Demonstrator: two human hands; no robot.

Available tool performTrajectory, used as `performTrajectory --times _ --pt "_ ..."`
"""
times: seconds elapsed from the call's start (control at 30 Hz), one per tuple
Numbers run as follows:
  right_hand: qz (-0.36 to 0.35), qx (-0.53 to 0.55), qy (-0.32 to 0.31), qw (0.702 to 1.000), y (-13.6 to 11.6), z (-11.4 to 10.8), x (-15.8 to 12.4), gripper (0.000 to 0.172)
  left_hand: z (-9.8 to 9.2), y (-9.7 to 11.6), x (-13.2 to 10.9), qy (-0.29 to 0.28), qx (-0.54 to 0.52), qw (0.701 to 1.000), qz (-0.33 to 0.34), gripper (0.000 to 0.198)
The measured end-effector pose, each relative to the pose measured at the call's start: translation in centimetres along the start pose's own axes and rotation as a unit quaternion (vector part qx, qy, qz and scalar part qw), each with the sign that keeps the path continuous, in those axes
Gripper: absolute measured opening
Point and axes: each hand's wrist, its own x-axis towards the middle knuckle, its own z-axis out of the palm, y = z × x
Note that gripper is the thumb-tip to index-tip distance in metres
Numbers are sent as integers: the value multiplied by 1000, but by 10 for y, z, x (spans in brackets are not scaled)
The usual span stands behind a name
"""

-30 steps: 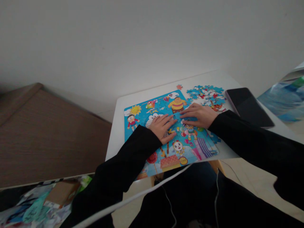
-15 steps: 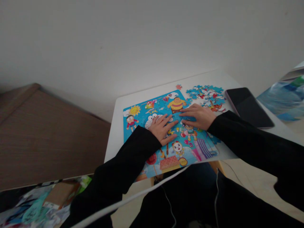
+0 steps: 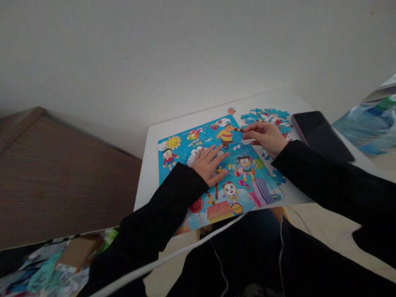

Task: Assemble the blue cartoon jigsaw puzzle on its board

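Note:
A cartoon jigsaw puzzle (image 3: 182,189) in blue lies on the small white table. Spread flat over its middle is my left hand (image 3: 208,165), fingers apart, covering part of the big white face. My right hand (image 3: 267,136) pinches a small puzzle piece (image 3: 239,130), partly brown, at the puzzle's upper right, beside the figure in the yellow shirt. Just behind that hand is a heap of loose puzzle pieces (image 3: 269,114), partly hidden by it. A few more blue pieces (image 3: 278,176) lie by the puzzle's right edge.
A dark phone (image 3: 321,136) rests on the right of the white table (image 3: 148,165). One pinkish piece (image 3: 231,111) lies near the back edge, close to the wall. A white cable (image 3: 185,249) crosses in front. A brown wooden panel (image 3: 68,177) stands at left.
My right hand has lifted from the puzzle and moved up and slightly right, now pinching a piece with a gap showing where it was. My left hand stays flat.

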Motion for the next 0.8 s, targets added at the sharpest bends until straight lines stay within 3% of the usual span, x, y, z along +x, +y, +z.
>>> performTrajectory --times 0.1,0.17,0.23,0.33,0.4,0.63,0.8 --pt "35 11 -27 999 0 -3 2 20 1 0 0 5 -3 1000 4 52" --pt "15 -37 -62 997 2 -2 3 18 1 0 1 -8 -6 1000 1 53" --pt "-51 -123 -76 988 5 1 2 14 0 1 2 -28 -8 1000 -6 54" --pt "-158 -257 -61 952 8 4 1 11 0 2 2 -64 -4 998 -18 57" --pt "-188 -307 -62 931 9 5 1 14 2 3 2 -76 -1 997 -22 59" --pt "-205 -354 -77 909 8 2 -2 22 5 3 0 -67 2 998 -20 58" --pt "-228 -363 -84 899 11 5 -2 19 4 2 0 -75 1 997 -13 59"
